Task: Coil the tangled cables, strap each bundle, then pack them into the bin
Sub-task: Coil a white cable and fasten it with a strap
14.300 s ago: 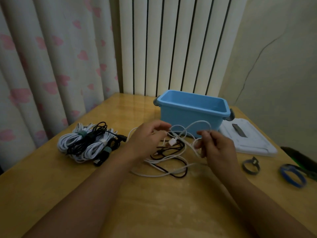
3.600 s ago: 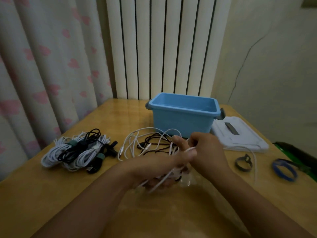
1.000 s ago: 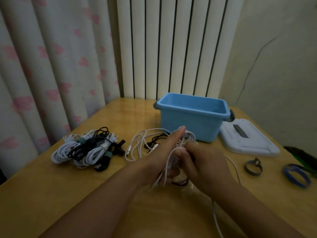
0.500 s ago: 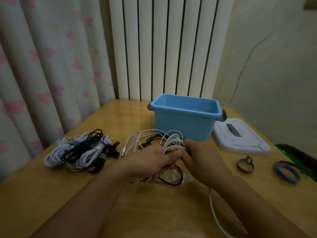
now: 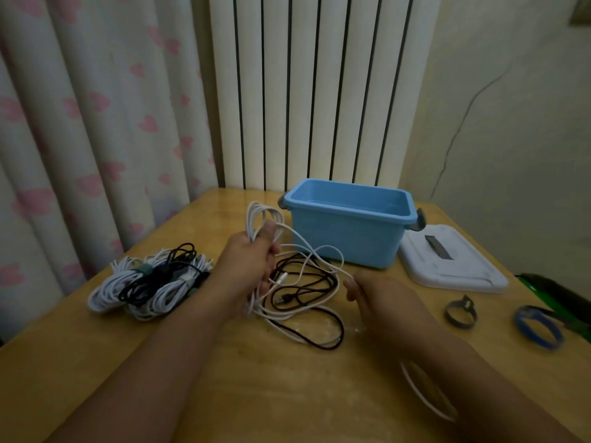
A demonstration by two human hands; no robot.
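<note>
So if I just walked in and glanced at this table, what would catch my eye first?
Most likely the two hands at the middle: the left hand grips a coil of white cable, while the right hand pinches its loose run above a tangle of black cable. Right behind them stands the bright blue bin, open, with its white lid lying to its right. At the far left lie strapped cable bundles.

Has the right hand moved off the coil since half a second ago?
Yes. The right hand has pulled rightward and nearer the person, away from the blue bin, drawing white cable out from the coil in the left hand.
</note>
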